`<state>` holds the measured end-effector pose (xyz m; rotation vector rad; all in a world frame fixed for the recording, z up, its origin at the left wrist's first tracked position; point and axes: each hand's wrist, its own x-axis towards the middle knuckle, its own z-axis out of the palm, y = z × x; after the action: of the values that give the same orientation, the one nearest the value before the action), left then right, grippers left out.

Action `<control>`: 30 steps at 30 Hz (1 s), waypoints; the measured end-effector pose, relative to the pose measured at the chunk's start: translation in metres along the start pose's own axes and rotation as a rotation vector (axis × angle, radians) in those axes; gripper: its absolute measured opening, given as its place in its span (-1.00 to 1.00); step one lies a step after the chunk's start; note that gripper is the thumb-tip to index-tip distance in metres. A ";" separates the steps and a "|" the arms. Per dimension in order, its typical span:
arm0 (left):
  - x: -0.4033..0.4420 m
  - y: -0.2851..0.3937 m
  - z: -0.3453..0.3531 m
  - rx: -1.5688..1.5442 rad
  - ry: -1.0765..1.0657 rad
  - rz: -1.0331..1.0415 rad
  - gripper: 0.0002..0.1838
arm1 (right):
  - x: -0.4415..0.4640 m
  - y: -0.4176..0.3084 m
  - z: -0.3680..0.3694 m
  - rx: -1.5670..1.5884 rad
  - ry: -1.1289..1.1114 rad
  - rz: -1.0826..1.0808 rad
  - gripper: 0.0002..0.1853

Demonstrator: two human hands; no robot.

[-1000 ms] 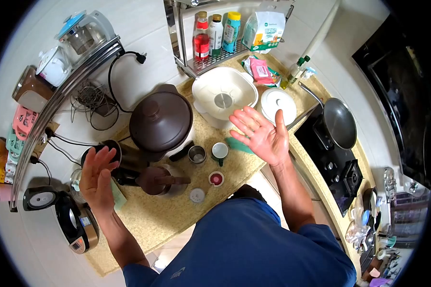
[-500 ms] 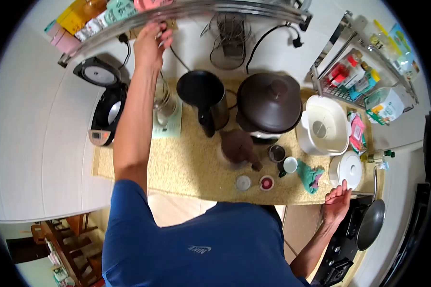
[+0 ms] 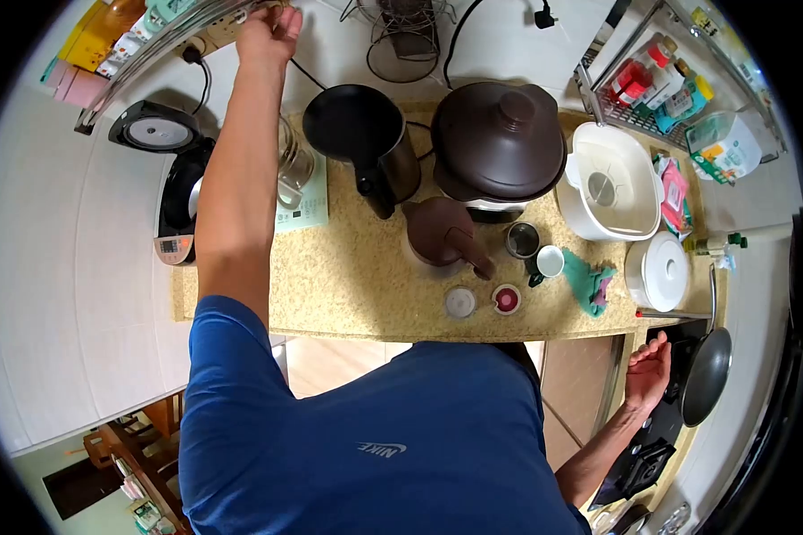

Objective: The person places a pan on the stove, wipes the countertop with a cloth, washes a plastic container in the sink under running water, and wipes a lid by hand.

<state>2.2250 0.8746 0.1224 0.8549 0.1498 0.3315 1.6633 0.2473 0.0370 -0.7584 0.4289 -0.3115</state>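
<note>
My left hand (image 3: 269, 36) is raised to the wall under the shelf rail, beside a wall socket (image 3: 223, 32). Its fingers are bent together at the frame's top edge, and what they grip is hidden. A dark cord (image 3: 308, 73) runs from behind this hand towards the black kettle (image 3: 357, 129). My right hand (image 3: 649, 370) hovers near the counter's front right edge, by the frying pan (image 3: 707, 379), holding nothing, with loosely curved fingers apart. Mid-counter sit a brown clay teapot (image 3: 439, 232), a small white cup (image 3: 550, 261) and a dark glass cup (image 3: 522, 239).
A rice cooker (image 3: 174, 250) stands lid up at left, near a glass jug (image 3: 294, 169). Behind the teapot is a large lidded brown pot (image 3: 500, 143). Rightward are a white basin (image 3: 608, 183), a white lidded container (image 3: 660, 272), a green cloth (image 3: 587, 283) and a bottle rack (image 3: 660, 80).
The view has shifted, so the counter items sit higher in the frame. My left hand stays up at the wall. My right hand has moved from beside the white container towards the frying pan.
</note>
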 end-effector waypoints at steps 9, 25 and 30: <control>0.059 0.030 -0.032 -0.390 -0.620 -0.519 -0.78 | -0.016 0.006 -0.002 -0.019 0.174 -0.015 -0.72; -0.036 0.044 0.024 -0.415 -0.167 -0.168 -0.87 | 0.003 0.030 -0.035 -0.021 0.099 0.038 -0.68; -0.034 0.045 0.019 -0.367 -0.186 -0.125 -0.76 | 0.000 0.029 -0.030 0.014 0.057 0.063 -0.69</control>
<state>2.1880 0.8774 0.1689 0.5064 -0.0316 0.1535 1.6521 0.2499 -0.0030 -0.7218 0.5027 -0.2772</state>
